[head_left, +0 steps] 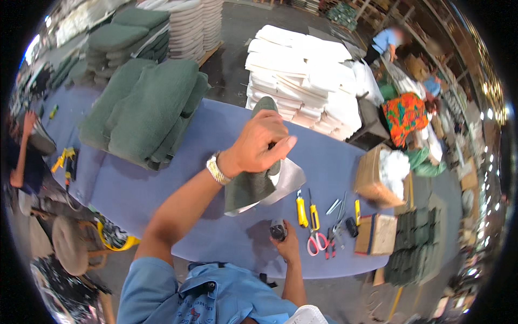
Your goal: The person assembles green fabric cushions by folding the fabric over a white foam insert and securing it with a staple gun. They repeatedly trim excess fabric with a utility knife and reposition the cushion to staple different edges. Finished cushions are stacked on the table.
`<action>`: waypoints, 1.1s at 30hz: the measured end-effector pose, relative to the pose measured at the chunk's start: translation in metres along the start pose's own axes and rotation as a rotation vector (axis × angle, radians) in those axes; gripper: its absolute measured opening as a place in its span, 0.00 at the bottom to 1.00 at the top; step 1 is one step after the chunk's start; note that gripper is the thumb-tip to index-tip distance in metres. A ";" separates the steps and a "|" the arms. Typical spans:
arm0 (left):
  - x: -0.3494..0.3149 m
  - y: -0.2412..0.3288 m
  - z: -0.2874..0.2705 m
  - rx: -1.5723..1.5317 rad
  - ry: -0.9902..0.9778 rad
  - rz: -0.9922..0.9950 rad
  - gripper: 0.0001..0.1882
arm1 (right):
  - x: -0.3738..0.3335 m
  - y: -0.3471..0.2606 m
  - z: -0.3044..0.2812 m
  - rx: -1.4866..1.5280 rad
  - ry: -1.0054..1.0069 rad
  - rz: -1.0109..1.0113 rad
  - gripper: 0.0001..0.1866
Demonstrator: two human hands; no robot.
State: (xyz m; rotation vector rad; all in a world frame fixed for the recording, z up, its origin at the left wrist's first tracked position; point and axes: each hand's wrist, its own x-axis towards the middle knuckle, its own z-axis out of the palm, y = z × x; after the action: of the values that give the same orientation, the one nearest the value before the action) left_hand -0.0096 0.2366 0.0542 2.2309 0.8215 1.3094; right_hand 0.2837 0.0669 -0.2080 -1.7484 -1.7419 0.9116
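My left hand [263,141], with a gold-coloured watch on its wrist, is closed on a dark green fabric cover [249,190] over the middle of the blue table [213,237]. The cover's far end rises beyond my knuckles, and a pale grey-white flap [288,181] spreads out at its near right side. My fingertips are partly hidden. Nearer the table's front edge, my right hand [290,245] is wrapped round a dark, round-ended tool [278,230]; its exact kind does not show. The tool is apart from the cover.
Right of my right hand lie yellow-handled tools [301,210], pink-handled scissors [317,243] and pliers. Cardboard boxes [376,234] stand at the right edge. Green cushions [145,108] are stacked at left, white pads [302,75] beyond the table. Another person's arm [24,146] is at far left.
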 end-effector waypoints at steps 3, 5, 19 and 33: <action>-0.061 0.062 0.045 0.175 0.144 0.120 0.16 | -0.059 0.027 0.016 0.045 -0.050 -0.063 0.36; -0.071 0.090 0.063 0.219 0.116 0.034 0.07 | -0.048 0.021 -0.022 0.010 -0.116 -0.177 0.33; -0.149 0.117 0.073 -0.133 0.332 -0.427 0.51 | 0.062 -0.256 -0.155 0.598 0.110 -0.793 0.21; -0.166 0.170 -0.003 -0.128 0.138 -0.593 0.57 | 0.065 -0.304 -0.018 0.578 0.149 -0.913 0.16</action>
State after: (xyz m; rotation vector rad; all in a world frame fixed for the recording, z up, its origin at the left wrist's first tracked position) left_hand -0.0290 -0.0005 0.0564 1.6242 1.2850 1.1805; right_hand 0.0949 0.1487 0.0258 -0.5277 -1.6729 0.7180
